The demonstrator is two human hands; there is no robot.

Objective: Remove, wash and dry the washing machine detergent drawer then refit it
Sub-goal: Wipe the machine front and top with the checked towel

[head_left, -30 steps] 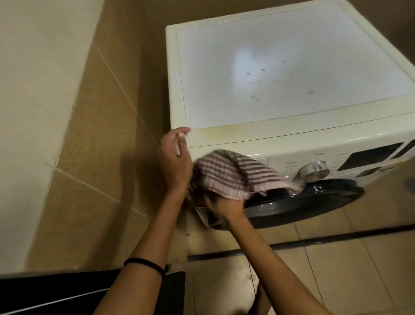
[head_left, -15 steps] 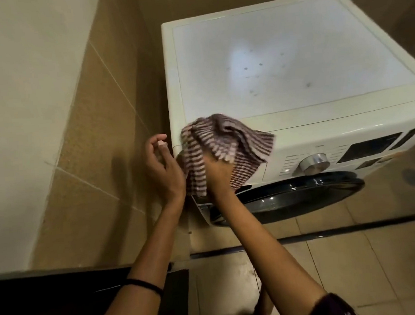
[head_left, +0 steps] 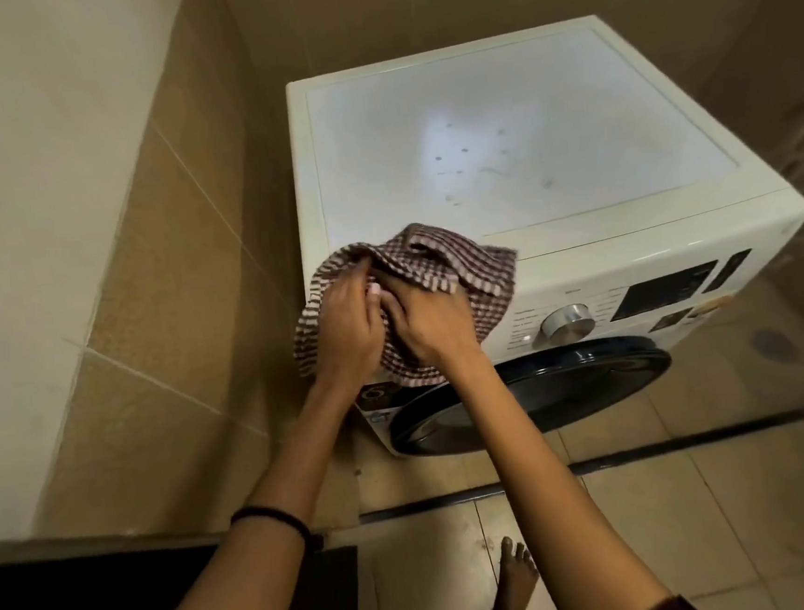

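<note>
While the detergent drawer itself is hidden, the upper left corner of the front of the washing machine (head_left: 523, 158) is exactly where the striped cloth (head_left: 459, 261) is bunched. I cannot tell whether the drawer sits home in its slot or lies under the fabric. Both hands are closed on that cloth. The left hand (head_left: 344, 329) has its fingers curled into a fold at the machine's corner, and the right hand (head_left: 428, 324) lies touching it, fingers tucked under the gathered weave.

My reading is that this is the drying or final wiping stage, at or close to refitting. To do it well, the cloth should be worked into the corners and along the front edge instead of only patted over the top. The fabric should also be kept out of the slot so nothing snags when the drawer slides in. The drawer should go in level, pressed evenly with both hands until flush.

Just right of the hands on the control panel are the silver dial (head_left: 568, 322) and the dark display (head_left: 666, 289). Below them is the round dark door (head_left: 543, 389). The machine stands close beside a tiled wall (head_left: 154, 277), and a bare foot (head_left: 514, 582) rests on the floor tiles.
</note>
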